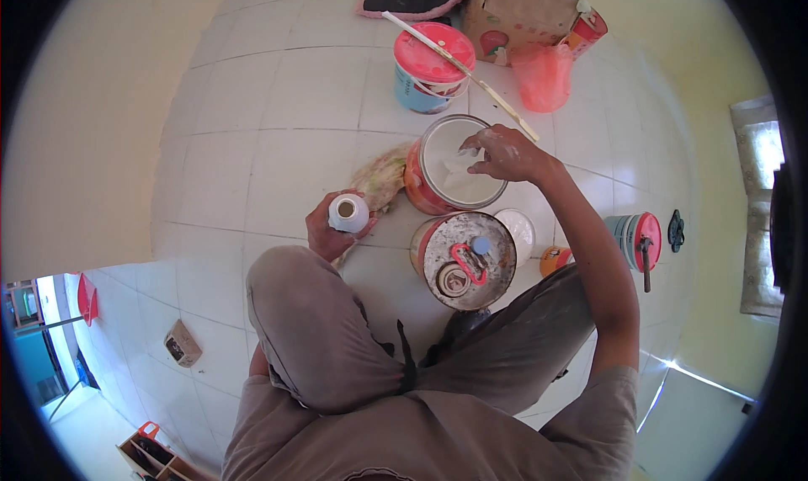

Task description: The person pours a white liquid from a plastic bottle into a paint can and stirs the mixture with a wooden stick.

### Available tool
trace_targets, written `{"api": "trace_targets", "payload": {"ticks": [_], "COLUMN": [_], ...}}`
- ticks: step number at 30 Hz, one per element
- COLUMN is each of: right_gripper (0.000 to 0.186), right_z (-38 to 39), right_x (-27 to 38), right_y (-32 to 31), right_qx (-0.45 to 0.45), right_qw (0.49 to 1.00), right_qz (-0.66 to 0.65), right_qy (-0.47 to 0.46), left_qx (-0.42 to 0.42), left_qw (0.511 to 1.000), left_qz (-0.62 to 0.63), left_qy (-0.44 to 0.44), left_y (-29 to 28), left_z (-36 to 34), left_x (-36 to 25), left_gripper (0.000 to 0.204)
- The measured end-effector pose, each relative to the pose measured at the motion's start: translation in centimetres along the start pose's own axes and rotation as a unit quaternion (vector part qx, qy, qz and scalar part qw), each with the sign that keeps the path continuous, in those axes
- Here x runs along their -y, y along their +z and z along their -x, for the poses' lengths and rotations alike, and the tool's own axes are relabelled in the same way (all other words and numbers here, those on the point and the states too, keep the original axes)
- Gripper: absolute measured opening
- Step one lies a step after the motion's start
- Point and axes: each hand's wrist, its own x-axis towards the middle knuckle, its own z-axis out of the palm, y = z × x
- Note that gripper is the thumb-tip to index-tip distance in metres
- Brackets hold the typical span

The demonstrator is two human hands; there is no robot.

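- left hand [330,228] sits low, just past the left knee, fingers curled round in a closed grip with the thumb side up
- left forearm is mostly hidden behind the raised left thigh, only a bit of elbow peeks out
- right arm is stretched out forward, bare forearm running up from the short sleeve
- right hand [505,154] is bent down at the wrist, fingers pinched together and pointing down-left, smeared with white stuff
- both knees bent up and splayed, so the person's squatting or sitting low

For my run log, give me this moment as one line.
left hand: holds white bottle | right hand: fingers in open paint can | near: metal can, red-lidded bucket, stick
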Motion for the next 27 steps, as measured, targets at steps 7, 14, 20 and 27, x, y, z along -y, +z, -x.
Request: {"api": "trace_targets", "payload": {"ticks": [7,14,20,27], "right_gripper": [0.041,0.037,0.045,0.037], "right_z": [0.5,-1.4,-4.0,-4.1], "right_x": [-0.3,-2.0,0.3,0.1], "right_y": [-0.6,4.4,5.5,5.6], "right_qx": [-0.048,-0.091,-0.008,-0.092], "right_qw": [0.999,0.990,0.987,0.980], "right_qz": [-0.017,0.067,0.155,0.123], "right_qy": [0.019,-0.079,-0.040,-0.124], "left_qx": [-0.015,-0.014,-0.019,0.008], "left_qw": [1.000,0.999,1.000,1.000], "left_qz": [0.014,0.026,0.016,-0.008], "left_qy": [-0.005,-0.025,-0.010,-0.014], "left_y": [-0.2,-0.4,-0.6,-0.7], "left_z": [0.2,0.6,1.1,0.9], "left_x": [0.4,0.2,-0.2,-1.0], "left_gripper": [0.057,0.054,0.054,0.055]}}
